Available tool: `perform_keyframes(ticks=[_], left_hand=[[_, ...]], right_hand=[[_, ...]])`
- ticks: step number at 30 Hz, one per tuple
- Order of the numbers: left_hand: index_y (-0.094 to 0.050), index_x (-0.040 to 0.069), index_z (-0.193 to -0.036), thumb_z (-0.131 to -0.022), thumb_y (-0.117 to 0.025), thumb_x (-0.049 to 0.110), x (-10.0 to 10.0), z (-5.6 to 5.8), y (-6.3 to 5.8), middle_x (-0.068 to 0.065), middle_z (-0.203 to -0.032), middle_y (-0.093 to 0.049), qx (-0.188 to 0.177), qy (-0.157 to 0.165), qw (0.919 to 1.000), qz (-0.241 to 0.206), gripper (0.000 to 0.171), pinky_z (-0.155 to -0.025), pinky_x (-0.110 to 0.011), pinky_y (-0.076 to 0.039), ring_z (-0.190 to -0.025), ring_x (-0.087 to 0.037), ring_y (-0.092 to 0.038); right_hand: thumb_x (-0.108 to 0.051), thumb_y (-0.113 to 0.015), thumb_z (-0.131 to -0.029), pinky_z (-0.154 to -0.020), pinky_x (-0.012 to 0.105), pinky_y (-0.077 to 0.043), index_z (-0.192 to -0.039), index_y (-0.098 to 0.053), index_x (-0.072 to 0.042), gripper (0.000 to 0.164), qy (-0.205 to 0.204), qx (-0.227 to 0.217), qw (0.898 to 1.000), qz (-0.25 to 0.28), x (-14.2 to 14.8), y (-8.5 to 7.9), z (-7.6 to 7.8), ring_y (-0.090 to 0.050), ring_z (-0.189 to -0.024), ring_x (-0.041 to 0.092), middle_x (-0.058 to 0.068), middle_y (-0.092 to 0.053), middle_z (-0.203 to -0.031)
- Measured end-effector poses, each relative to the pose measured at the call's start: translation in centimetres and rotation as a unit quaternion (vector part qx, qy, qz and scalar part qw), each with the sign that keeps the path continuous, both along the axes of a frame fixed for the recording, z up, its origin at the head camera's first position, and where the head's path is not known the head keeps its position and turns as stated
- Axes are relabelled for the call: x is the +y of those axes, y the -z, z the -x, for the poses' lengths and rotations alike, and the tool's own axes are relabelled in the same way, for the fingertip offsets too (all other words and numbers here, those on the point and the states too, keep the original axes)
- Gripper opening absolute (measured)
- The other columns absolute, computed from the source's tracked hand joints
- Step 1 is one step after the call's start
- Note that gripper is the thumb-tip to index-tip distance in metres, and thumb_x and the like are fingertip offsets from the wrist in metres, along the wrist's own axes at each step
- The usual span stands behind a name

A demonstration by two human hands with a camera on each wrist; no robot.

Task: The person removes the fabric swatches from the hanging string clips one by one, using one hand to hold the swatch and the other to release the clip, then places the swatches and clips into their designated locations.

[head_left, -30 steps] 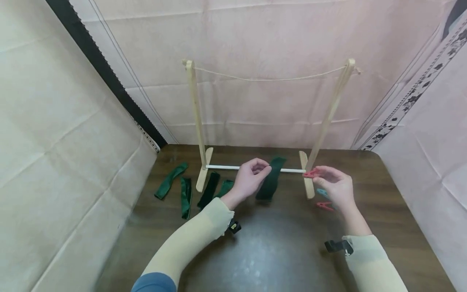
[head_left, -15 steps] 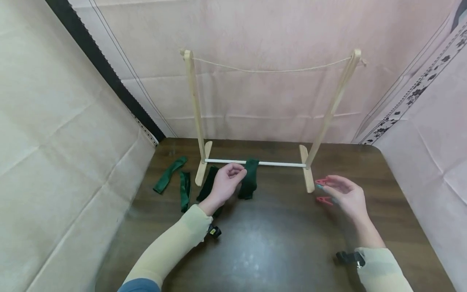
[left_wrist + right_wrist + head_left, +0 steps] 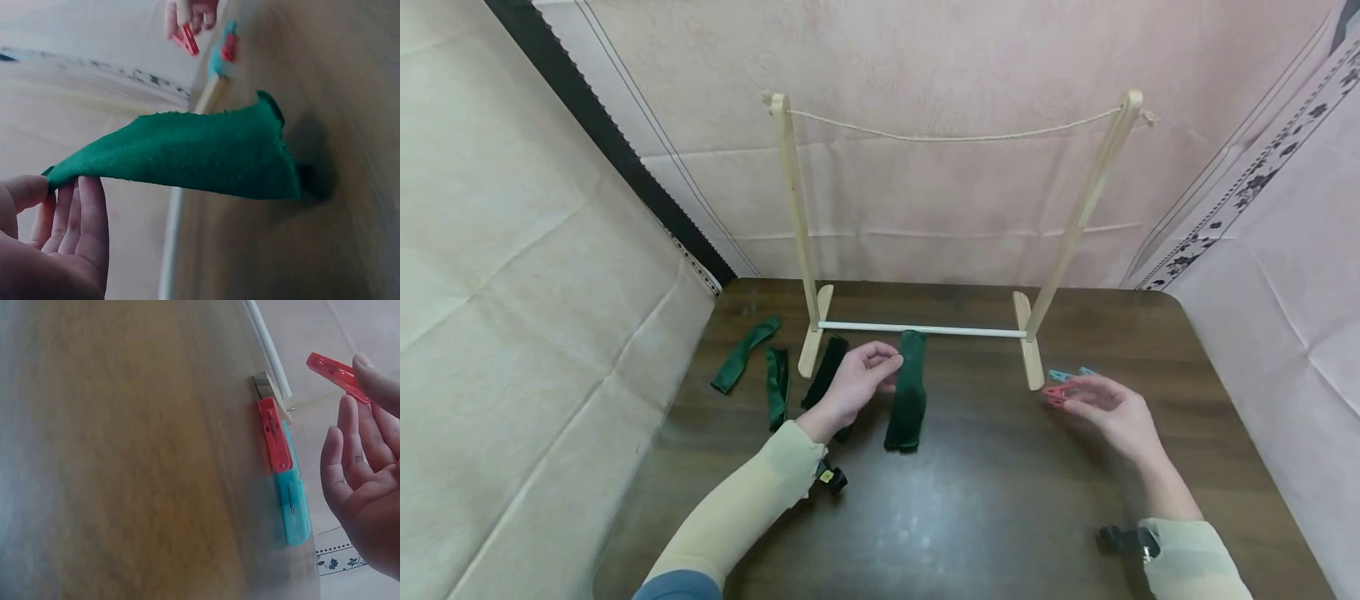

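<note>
My left hand (image 3: 853,387) pinches a green cloth strip (image 3: 907,400) by its upper end, between thumb and fingers. The rest of the strip hangs loose over the table, and the left wrist view shows its frayed edge (image 3: 194,156). On the other side, my right hand (image 3: 1108,417) holds a red clothespin (image 3: 337,376) between thumb and fingers. Below that hand, another red clothespin (image 3: 275,434) and a blue clothespin (image 3: 294,509) lie on the table. Behind the cloth stands a wooden rack (image 3: 1086,200) with a sagging string (image 3: 955,138) tied between its posts.
More green strips lie at the left: one beside the rack (image 3: 747,354), another strip (image 3: 777,387) nearer, and a darker strip (image 3: 827,367) partly behind my left hand. A white rod (image 3: 962,331) joins the rack's feet. Pale cloth walls (image 3: 550,333) enclose the brown table (image 3: 985,500).
My left hand has moved left with the green strip, which now hangs straighter and longer. My right hand has shifted slightly right and down, still holding the red clothespin.
</note>
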State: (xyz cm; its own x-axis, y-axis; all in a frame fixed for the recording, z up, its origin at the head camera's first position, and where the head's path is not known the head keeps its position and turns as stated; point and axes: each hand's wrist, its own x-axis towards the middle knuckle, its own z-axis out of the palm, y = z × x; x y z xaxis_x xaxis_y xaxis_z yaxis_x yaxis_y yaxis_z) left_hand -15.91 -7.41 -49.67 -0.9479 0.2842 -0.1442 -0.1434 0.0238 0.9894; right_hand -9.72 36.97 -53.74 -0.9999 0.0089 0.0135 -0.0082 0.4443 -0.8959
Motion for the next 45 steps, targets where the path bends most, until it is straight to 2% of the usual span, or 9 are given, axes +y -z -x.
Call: perform_keyframes(ticks=[5,9,13,17,23,27,32,38,45], left_hand=[[-0.069,0.004,-0.119,-0.107,-0.070,0.025,-0.5,2.0,2.5,-0.012,-0.105,-0.076,-0.023,-0.023,0.9992,0.024,0.024,-0.082,-0.040,-0.064,-0.088,-0.024,-0.073],[-0.070,0.004,-0.120,-0.107,-0.070,0.023,-0.9,3.2,3.8,-0.013,-0.107,-0.076,-0.015,-0.040,0.9974,0.058,0.023,-0.081,-0.038,-0.064,-0.088,-0.025,-0.073],[-0.070,0.004,-0.119,-0.107,-0.069,0.020,-1.5,3.3,4.5,-0.015,-0.108,-0.076,-0.008,-0.042,0.9939,0.101,0.020,-0.077,-0.039,-0.064,-0.087,-0.027,-0.073],[-0.069,0.003,-0.119,-0.107,-0.068,0.015,-1.8,3.1,4.9,-0.014,-0.107,-0.075,-0.004,-0.032,0.9918,0.124,0.017,-0.076,-0.038,-0.064,-0.086,-0.028,-0.073],[-0.068,0.002,-0.116,-0.107,-0.067,0.013,-1.0,2.8,4.8,-0.014,-0.108,-0.076,-0.017,-0.004,0.9934,0.113,0.015,-0.079,-0.038,-0.064,-0.089,-0.025,-0.073],[-0.067,0.002,-0.115,-0.108,-0.066,0.015,-0.3,2.7,4.9,-0.014,-0.110,-0.076,-0.025,0.011,0.9939,0.107,0.014,-0.081,-0.039,-0.063,-0.092,-0.024,-0.074],[-0.067,0.004,-0.116,-0.106,-0.069,0.014,0.0,2.5,5.1,-0.012,-0.108,-0.077,-0.018,-0.023,0.9929,0.115,0.015,-0.080,-0.039,-0.063,-0.092,-0.025,-0.073],[-0.069,0.007,-0.119,-0.103,-0.072,0.016,-0.7,2.3,4.8,-0.007,-0.109,-0.074,0.030,-0.062,0.9841,0.164,0.019,-0.077,-0.039,-0.063,-0.091,-0.025,-0.074],[-0.070,0.002,-0.125,-0.105,-0.069,0.016,-2.4,2.3,4.2,-0.007,-0.112,-0.073,0.103,-0.076,0.9706,0.204,0.025,-0.076,-0.039,-0.059,-0.092,-0.027,-0.072]], right_hand=[[-0.022,-0.082,-0.098,-0.081,0.018,-0.057,-0.141,-0.065,-0.002,0.051,-0.036,-0.003,0.999,-0.025,0.3,0.1,-0.2,-0.073,-0.098,0.002,0.019,-0.075,-0.122],[-0.031,-0.081,-0.099,-0.083,0.019,-0.056,-0.137,-0.070,-0.006,0.047,-0.054,-0.028,0.997,-0.056,0.4,-0.1,-0.7,-0.074,-0.101,0.004,0.015,-0.076,-0.121],[-0.038,-0.083,-0.096,-0.083,0.024,-0.057,-0.133,-0.073,-0.012,0.046,-0.071,-0.057,0.992,-0.090,0.6,-0.2,-1.4,-0.074,-0.103,0.014,0.011,-0.077,-0.119],[-0.038,-0.085,-0.095,-0.080,0.029,-0.057,-0.132,-0.075,-0.015,0.045,-0.076,-0.061,0.987,-0.125,1.2,0.0,-1.9,-0.071,-0.103,0.023,0.008,-0.075,-0.116],[-0.036,-0.086,-0.094,-0.082,0.033,-0.054,-0.131,-0.073,-0.011,0.047,-0.085,-0.071,0.981,-0.158,2.0,0.6,-2.4,-0.073,-0.095,0.018,0.001,-0.078,-0.103],[-0.035,-0.086,-0.094,-0.082,0.032,-0.054,-0.131,-0.073,-0.012,0.045,-0.094,-0.080,0.980,-0.157,2.2,0.7,-2.7,-0.074,-0.094,0.014,0.000,-0.078,-0.104],[-0.036,-0.085,-0.094,-0.082,0.034,-0.054,-0.130,-0.073,-0.011,0.046,-0.100,-0.084,0.979,-0.158,2.2,0.8,-2.8,-0.074,-0.094,0.015,0.001,-0.079,-0.105],[-0.035,-0.086,-0.093,-0.080,0.039,-0.052,-0.131,-0.072,-0.009,0.048,-0.086,-0.101,0.975,-0.180,2.3,1.0,-2.9,-0.073,-0.091,0.018,-0.001,-0.078,-0.098],[-0.035,-0.089,-0.090,-0.070,0.037,-0.050,-0.126,-0.074,-0.007,0.047,-0.082,-0.089,0.967,-0.224,2.4,0.6,-2.7,-0.068,-0.083,0.017,0.001,-0.076,-0.094]])
